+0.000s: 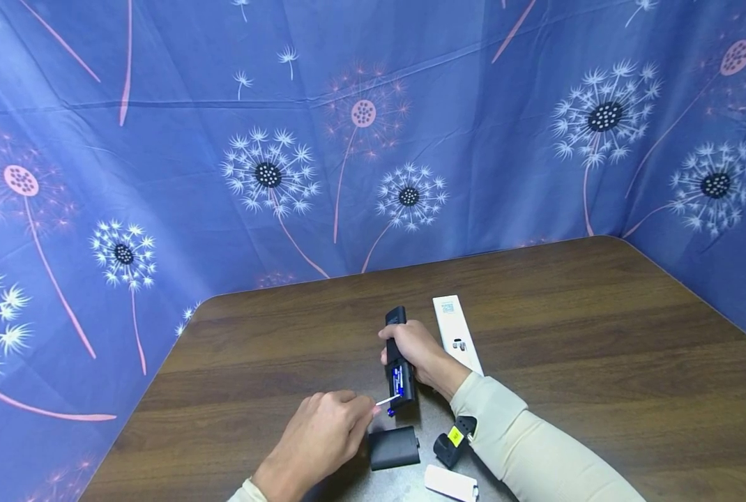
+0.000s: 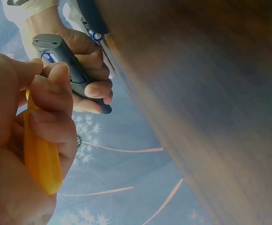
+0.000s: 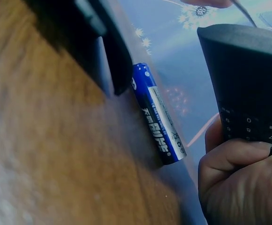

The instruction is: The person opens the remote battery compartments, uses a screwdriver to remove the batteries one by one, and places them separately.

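Note:
My right hand (image 1: 420, 352) grips a black remote control (image 1: 396, 316), its number keys showing in the right wrist view and its open battery compartment facing up in the head view. Inside the compartment lies a blue and white battery (image 1: 398, 380). My left hand (image 1: 329, 432) holds a screwdriver by its yellow handle (image 2: 42, 150), largely covered by the fingers. The thin metal shaft (image 1: 386, 401) reaches to the lower end of the compartment, at the battery. A loose blue battery (image 3: 157, 117) lies on the table by the remote's near end.
A black rectangular cover (image 1: 394, 447) lies just in front of the remote, with a white cover-like piece (image 1: 451, 483) nearer me. Behind my right wrist lies a long white object (image 1: 451, 322) with a printed code. A blue patterned curtain (image 1: 473, 139) hangs behind the wooden table (image 1: 272, 328).

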Tool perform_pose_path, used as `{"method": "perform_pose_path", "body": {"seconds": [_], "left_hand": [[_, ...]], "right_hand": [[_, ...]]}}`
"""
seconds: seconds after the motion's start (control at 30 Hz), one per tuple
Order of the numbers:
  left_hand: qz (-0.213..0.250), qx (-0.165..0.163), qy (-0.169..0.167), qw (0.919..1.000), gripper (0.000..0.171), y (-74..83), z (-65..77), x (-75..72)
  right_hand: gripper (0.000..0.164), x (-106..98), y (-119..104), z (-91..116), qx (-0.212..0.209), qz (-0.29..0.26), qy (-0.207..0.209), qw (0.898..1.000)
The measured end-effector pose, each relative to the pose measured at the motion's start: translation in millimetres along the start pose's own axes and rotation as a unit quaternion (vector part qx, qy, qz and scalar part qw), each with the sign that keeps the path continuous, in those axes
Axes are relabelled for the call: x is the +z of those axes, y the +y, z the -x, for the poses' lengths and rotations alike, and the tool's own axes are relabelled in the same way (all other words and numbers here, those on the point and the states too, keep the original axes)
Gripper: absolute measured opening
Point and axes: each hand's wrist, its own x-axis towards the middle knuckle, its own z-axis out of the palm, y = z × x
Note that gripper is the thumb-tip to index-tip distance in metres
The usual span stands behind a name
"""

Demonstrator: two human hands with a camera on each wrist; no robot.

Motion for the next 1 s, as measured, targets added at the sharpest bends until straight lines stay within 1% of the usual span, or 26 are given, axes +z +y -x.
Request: {"method": "perform_pose_path", "body": {"seconds": [0.07,0.27,0.5,0.77,0.9,1.0], "left_hand": [[-0.001,0.002,0.005,1.0000,0.028,-0.1,0.1,0.3],[-0.014,0.013,0.035,0.9992,0.023,-0.9,0.3,0.7],[-0.002,0.006,0.020,0.9998,0.020,0.0,0.9,0.2],[-0.011,0.012,0.033,0.9993,0.018,-1.7,1.4,0.4],[-0.012,0.013,0.034,0.9993,0.015,-2.4,1.8,0.8],[-0.014,0.012,0.032,0.9993,0.016,-2.9,1.8,1.2]], "right_hand": [[0.036,-0.2,0.1,-0.1,-0.001,-0.001,-0.002,1.000],[0.037,-1.5,0.2,-0.8,-0.003,-0.003,0.001,1.000],[0.040,-1.9,0.8,-0.2,0.003,0.006,-0.004,1.000],[0.037,-1.4,0.4,-0.5,-0.001,0.010,0.003,1.000],[0.037,-1.9,0.0,-1.0,-0.001,0.012,0.007,1.000],[0.038,-3.0,-0.3,-1.5,-0.001,0.016,0.010,1.000]]}}
